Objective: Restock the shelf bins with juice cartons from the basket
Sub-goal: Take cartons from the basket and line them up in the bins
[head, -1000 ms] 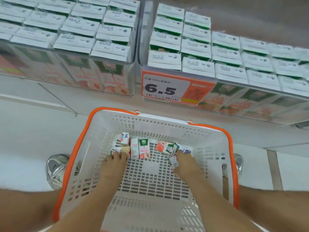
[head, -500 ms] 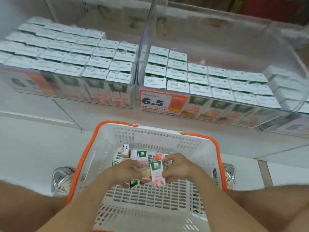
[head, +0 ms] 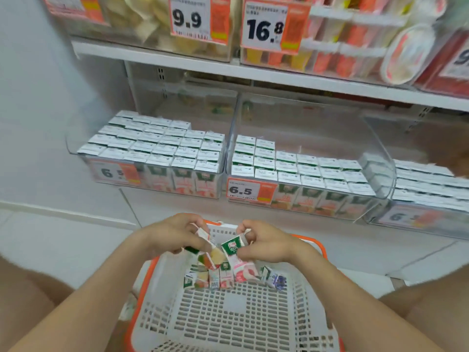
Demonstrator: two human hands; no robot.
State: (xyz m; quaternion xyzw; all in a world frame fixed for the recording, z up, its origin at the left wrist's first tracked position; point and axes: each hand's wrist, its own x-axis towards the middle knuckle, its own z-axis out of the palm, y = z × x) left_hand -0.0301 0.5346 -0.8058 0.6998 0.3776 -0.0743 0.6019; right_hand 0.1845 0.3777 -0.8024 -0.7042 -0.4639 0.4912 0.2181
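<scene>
While both hands are raised over the basket, juice cartons are clamped in the fingers: left hand, right hand. About six small glossy cartons are left inside, toward 12 o'clock. Clear plastic bins are seen nearly full there.

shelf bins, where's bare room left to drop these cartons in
Middle bin: bare behind its carton rows, deepest right of the two taller left columns. Left bin: packed to the front, only a back-right strip free. Right bin looks full. Both hands hold cartons above the basket.
</scene>
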